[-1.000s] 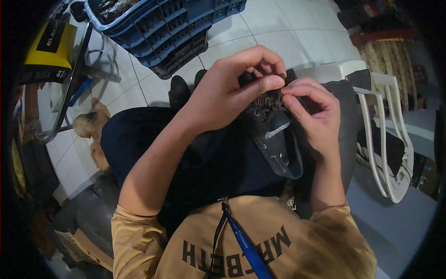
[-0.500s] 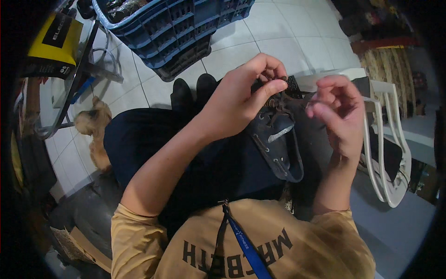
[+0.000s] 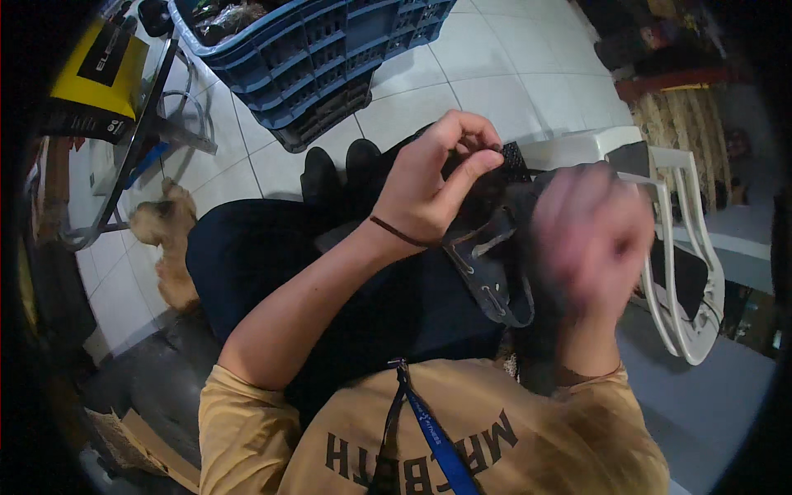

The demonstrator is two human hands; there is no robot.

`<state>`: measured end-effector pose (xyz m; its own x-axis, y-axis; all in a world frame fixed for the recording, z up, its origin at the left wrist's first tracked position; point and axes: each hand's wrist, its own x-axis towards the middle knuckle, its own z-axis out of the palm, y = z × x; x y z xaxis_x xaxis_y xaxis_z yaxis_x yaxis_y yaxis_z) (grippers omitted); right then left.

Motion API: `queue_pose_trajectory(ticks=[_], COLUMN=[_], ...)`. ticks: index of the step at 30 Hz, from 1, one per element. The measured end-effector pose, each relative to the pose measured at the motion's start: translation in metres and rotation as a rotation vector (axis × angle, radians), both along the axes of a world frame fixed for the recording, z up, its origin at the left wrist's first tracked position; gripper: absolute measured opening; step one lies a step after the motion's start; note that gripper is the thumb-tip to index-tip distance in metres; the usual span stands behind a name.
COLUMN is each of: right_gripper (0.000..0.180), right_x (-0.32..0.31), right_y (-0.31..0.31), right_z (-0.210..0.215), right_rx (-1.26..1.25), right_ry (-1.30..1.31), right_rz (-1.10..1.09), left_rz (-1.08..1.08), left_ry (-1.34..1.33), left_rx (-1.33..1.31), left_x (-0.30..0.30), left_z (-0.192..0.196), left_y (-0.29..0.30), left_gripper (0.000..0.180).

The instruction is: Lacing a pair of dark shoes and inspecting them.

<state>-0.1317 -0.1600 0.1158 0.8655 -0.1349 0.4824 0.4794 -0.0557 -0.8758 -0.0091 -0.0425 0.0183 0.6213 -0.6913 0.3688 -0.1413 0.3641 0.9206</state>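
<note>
White floor tiles [image 3: 408, 95] stretch away beyond the person's dark trousers [image 3: 371, 322], a blue plastic crate [image 3: 322, 58] ahead and a white plastic chair [image 3: 697, 256] at the right. A dark lace-up shoe [image 3: 491, 290] with pale eyelets lies on the lap, between two hands held apart. The right hand [image 3: 594, 239] is blurred (I cannot tell whether it grips anything). The left hand [image 3: 433, 177], a thin brown cord [image 3: 400, 233] across its wrist, pinches a small dark piece [image 3: 500, 149].
</note>
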Motion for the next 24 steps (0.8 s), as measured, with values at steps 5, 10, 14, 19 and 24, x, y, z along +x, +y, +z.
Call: queue_pose_trajectory(ticks=[5,10,14,19,24], right_gripper=[0.010,0.014,0.014,0.014,0.012], right_x=[0.005,0.009,0.008,0.007,0.009], right_y=[-0.043,-0.050,-0.054,-0.055,-0.047], right_z=[-0.037,-0.049,-0.053,-0.056,-0.046], right_rx=[-0.104,0.148,0.226,0.247,0.224], right_ry=[0.625,0.605,0.582,0.614,0.624], right_rz=[-0.286,-0.012,0.079,0.056,0.010], left_rz=[-0.052,-0.081,-0.097,-0.068,-0.067], left_ry=[0.127,0.196,0.180,0.147,0.165], left_rx=[0.004,-0.065,-0.053,-0.079,-0.060], left_x=[-0.002,-0.002,-0.003,-0.003,-0.003], left_z=[0.003,0.003,0.003,-0.001,-0.001], left_y=[-0.002,0.000,-0.002,-0.003,-0.001], left_gripper=[0.017,0.017,0.018,0.018,0.019])
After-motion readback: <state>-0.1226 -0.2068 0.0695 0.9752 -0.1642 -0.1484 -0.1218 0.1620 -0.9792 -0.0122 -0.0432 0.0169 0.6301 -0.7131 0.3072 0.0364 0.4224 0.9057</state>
